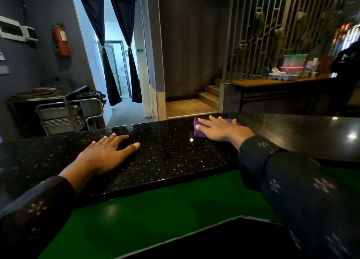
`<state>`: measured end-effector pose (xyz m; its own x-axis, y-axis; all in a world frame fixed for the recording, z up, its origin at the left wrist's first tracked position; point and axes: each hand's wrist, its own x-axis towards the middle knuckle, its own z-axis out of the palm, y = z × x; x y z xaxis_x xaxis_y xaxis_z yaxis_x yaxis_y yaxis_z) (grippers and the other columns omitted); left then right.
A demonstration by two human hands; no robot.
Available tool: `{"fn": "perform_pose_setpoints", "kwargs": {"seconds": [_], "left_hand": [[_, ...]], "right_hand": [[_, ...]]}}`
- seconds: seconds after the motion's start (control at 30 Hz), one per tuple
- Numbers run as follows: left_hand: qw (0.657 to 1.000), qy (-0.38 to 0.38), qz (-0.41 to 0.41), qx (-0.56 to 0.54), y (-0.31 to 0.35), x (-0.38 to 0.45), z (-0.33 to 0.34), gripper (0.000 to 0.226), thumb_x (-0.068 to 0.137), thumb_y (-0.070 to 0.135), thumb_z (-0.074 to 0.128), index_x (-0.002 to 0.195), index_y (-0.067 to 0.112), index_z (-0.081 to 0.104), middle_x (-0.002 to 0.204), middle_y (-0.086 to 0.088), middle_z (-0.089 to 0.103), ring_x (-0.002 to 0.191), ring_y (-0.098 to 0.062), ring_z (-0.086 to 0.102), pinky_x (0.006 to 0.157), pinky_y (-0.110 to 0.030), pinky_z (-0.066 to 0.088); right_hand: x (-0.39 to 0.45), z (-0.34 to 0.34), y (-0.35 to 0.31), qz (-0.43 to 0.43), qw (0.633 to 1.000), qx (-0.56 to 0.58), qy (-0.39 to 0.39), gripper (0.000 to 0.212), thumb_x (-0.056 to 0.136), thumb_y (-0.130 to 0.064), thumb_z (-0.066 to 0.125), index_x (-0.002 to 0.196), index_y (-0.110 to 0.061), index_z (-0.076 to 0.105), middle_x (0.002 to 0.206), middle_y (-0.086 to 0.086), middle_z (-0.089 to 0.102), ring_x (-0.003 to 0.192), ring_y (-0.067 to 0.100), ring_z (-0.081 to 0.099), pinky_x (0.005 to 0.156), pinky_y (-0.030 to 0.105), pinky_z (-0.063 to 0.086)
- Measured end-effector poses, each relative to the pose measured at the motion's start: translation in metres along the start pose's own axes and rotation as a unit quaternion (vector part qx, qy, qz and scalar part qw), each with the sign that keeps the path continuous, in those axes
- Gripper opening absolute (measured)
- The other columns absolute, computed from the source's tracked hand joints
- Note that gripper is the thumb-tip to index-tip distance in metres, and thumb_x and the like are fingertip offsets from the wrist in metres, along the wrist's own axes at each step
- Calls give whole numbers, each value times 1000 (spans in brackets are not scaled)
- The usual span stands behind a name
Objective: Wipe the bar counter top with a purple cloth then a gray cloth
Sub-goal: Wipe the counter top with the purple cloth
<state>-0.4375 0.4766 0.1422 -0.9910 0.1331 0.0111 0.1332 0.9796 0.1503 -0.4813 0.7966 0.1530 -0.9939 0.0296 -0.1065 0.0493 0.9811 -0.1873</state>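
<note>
We see right hand flat, fingers straight, pressing purple cloth onto bar counter top. Cloth mostly hidden under palm; only left edge and far corner visible. Left hand flat on bare counter, fingers spread, well apart from right. We find no gray cloth. Figure far right blurred, cut off.

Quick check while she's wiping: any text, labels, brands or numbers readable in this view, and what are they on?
None can be read.
Fire extinguisher on the left wall: white label, too blurred.
Small green sign beside the doorway: too small.
Lit panel at far right: colours only, blurred.
Plastic containers on the far table: no legible print.
Purple cloth and bar counter top: no markings visible.
</note>
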Motion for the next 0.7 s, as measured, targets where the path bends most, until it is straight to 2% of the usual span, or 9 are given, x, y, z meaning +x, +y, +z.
{"fn": "perform_pose_setpoints", "kwargs": {"seconds": [0.2, 0.27, 0.5, 0.6, 0.7], "left_hand": [[1000, -5, 2, 10, -2, 4, 1, 92, 70, 81, 10, 150, 35, 13, 160, -5, 8, 147, -23, 7, 117, -47, 2], [1000, -3, 1, 14, -3, 5, 4, 96, 69, 87, 6, 150, 36, 13, 160, -4, 8, 147, -23, 7, 117, -47, 3], [1000, 4, -2, 12, -3, 7, 3, 92, 71, 82, 12, 149, 35, 16, 160, -4, 11, 147, -23, 8, 116, -48, 4], [1000, 9, -1, 6, -2, 5, 2, 84, 79, 79, 18, 149, 33, 19, 159, -5, 13, 146, -24, 11, 116, -48, 5], [1000, 20, 2, 3, -2, 4, 2, 80, 82, 77, 21, 148, 32, 22, 158, -6, 17, 146, -24, 14, 116, -49, 7]], "right_hand": [[-81, 20, 5, -66, 997, -23, 21, 56, 91, -70, 12, 145, -57, 4, 162, -12, -3, 149, 19, -2, 114, 58, -7], [-98, 25, 6, -77, 996, -28, 34, 55, 91, -71, 13, 144, -58, 3, 161, -13, -4, 149, 18, -3, 115, 57, -7], [-57, 8, -4, -28, 1000, 2, 0, 61, 90, -73, 17, 147, -53, 9, 162, -9, -2, 149, 24, -3, 113, 62, -8], [-47, 5, -21, 3, 1000, -1, -9, 64, 90, -72, 17, 149, -49, 7, 163, -4, -3, 148, 28, -5, 111, 65, -9], [-65, 12, -40, -12, 1000, -9, -8, 62, 91, -71, 16, 148, -51, 6, 163, -3, -4, 148, 30, -4, 111, 65, -8]]}}
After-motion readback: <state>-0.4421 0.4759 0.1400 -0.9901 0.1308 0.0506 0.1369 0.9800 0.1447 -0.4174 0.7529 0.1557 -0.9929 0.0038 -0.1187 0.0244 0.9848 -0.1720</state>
